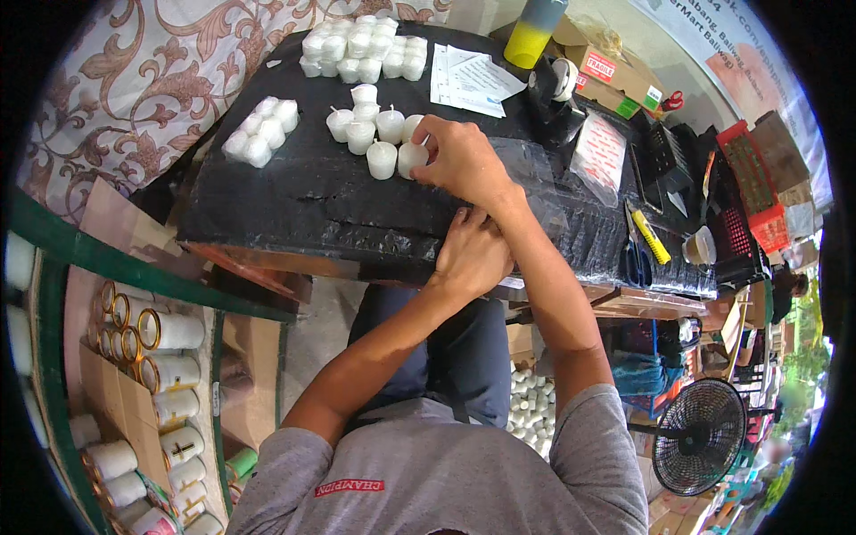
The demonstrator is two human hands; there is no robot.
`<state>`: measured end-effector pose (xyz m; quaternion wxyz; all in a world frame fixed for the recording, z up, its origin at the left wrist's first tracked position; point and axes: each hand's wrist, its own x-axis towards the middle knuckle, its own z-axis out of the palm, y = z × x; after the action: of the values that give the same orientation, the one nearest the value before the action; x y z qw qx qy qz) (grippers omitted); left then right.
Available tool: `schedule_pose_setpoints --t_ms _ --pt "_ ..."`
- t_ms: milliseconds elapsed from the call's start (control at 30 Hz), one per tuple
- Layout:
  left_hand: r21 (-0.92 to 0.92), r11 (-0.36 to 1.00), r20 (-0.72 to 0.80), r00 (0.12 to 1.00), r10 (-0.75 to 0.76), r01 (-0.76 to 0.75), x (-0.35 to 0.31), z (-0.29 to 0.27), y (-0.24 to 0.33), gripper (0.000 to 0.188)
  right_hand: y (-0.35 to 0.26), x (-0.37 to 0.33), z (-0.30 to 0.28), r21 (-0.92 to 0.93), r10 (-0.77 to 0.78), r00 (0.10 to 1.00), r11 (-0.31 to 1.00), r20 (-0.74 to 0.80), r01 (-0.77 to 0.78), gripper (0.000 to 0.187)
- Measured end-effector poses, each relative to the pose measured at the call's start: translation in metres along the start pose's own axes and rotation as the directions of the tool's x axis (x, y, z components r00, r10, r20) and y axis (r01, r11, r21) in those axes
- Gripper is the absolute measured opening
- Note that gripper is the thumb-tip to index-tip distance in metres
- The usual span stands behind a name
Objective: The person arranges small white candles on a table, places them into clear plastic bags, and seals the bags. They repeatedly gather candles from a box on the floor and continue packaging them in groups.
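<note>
A black-covered table (pixel 294 192) stretches ahead of a person's hands, wrapped packs of candles (pixel 348 51) lying beyond the right hand and to its left. A loose group of white candles (pixel 360 138) stands just left of that same hand. The left hand (pixel 473 252) lies below the right wrist, fingers partly hidden, its grip impossible to tell. The right hand (pixel 464 160), the nearer one, pinches a single candle (pixel 411 160) between thumb and fingers at its left, the long axis upright.
</note>
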<state>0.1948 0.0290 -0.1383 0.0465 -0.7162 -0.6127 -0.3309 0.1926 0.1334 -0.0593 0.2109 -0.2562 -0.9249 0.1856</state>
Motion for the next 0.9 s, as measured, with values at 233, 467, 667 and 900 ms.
schedule_pose_setpoints --t_ms 233,467,667,900 --pt "0.017 1.000 0.043 0.999 -0.004 0.003 -0.002 -0.001 -0.001 0.038 0.010 -0.001 0.005 0.179 -0.059 0.998 0.982 0.021 0.055 0.048" --pt "-0.028 1.000 -0.067 0.998 -0.004 0.002 0.001 0.000 0.002 0.043 -0.019 -0.004 0.008 -0.231 -0.182 0.983 0.956 0.016 0.181 0.054" --pt "-0.048 0.997 0.065 0.996 -0.054 0.057 0.005 -0.007 -0.003 0.035 -0.031 0.000 0.018 -0.331 -0.249 0.966 0.907 0.073 0.259 0.044" --pt "-0.150 0.988 -0.238 0.970 -0.059 0.023 0.003 -0.014 0.003 0.020 -0.001 -0.099 -0.062 0.377 0.098 0.793 0.910 -0.601 0.173 0.031"
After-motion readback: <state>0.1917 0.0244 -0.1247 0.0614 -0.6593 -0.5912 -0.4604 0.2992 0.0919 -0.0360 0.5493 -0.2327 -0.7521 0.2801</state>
